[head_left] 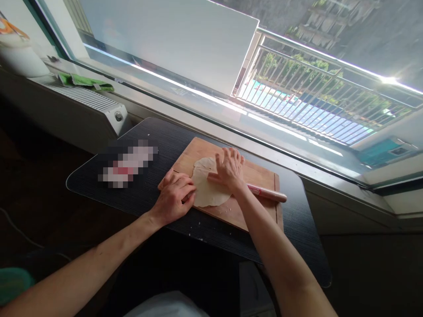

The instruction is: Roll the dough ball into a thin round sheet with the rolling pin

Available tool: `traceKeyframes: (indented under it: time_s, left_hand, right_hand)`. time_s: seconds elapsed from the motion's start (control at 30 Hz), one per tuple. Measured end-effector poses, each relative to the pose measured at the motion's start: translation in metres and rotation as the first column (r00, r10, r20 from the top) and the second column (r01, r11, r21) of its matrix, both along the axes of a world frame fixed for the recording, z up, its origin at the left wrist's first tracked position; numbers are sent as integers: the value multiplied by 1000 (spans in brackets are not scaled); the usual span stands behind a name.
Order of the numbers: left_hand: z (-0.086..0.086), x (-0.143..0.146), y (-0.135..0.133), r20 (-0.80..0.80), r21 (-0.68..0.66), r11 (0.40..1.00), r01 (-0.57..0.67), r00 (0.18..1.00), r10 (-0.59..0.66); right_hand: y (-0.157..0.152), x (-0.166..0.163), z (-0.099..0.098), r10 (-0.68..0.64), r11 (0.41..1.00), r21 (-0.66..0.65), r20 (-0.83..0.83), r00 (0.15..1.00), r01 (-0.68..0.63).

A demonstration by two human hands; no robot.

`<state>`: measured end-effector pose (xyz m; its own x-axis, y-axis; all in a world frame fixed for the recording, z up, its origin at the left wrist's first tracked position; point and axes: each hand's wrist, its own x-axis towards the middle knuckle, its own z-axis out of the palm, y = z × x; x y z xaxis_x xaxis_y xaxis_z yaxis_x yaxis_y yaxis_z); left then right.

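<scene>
Pale whitish cloth garment [168,306], one: rounded upper edge, plain surface. Slender left forearm [99,256], bare, left of garment; slender right forearm [272,240], bare, right of garment. Left hand [173,196] and right hand [231,169], both bare, wrists included, beyond garment.

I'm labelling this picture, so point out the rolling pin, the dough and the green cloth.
Rolling pin [266,193], head view, on its longer uncovered stretch.
Dough [209,191], head view, on its flat middle.
Green cloth [87,82], head view, around its middle.

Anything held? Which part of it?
Right grip lies over the rolling pin, toward its left end; closure around it can't be told. Left grip is beside the dough; hold unclear.
</scene>
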<state>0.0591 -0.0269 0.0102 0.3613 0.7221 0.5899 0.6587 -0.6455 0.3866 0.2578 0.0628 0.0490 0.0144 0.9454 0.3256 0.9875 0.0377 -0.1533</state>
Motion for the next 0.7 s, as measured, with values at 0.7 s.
traceKeyframes:
  time_s: [0.7]
  left_hand:
    - [4,1,-3,24,-49,999,-2,1000,3]
  right_hand:
    - [-7,-6,3,90,989,-111,-45,995,-94]
